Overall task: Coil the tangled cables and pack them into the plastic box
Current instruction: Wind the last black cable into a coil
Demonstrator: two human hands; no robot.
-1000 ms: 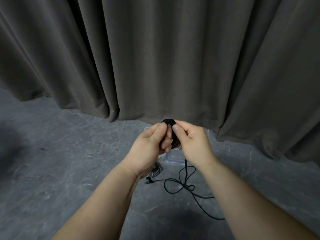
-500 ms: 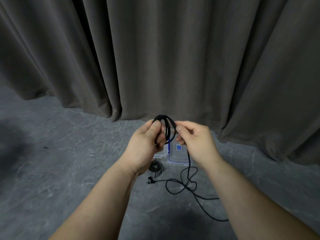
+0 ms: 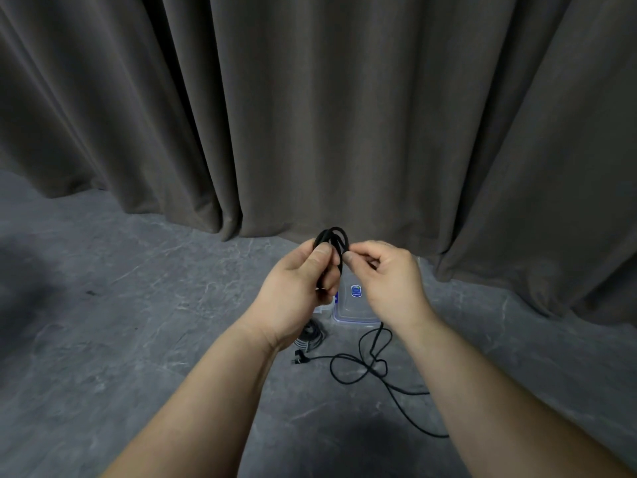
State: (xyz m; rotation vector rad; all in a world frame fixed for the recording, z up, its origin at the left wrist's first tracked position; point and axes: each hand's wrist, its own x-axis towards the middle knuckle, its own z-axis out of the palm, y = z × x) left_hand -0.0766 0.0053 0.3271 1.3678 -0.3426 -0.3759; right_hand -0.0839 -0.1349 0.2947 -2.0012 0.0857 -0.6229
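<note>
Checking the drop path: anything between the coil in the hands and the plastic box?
Nothing visible blocks it. The left hand and right hand hold the black cable coil above the plastic box. The cable's loose tail trails on the floor before the box; a coiled grey cable lies beside it.

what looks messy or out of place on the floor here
The loose tail of the black cable sprawls in crossing loops on the grey floor, uncoiled, while both hands hold its coiled part. Another bundled cable lies outside the plastic box. Nothing looks damaged or spilled.
</note>
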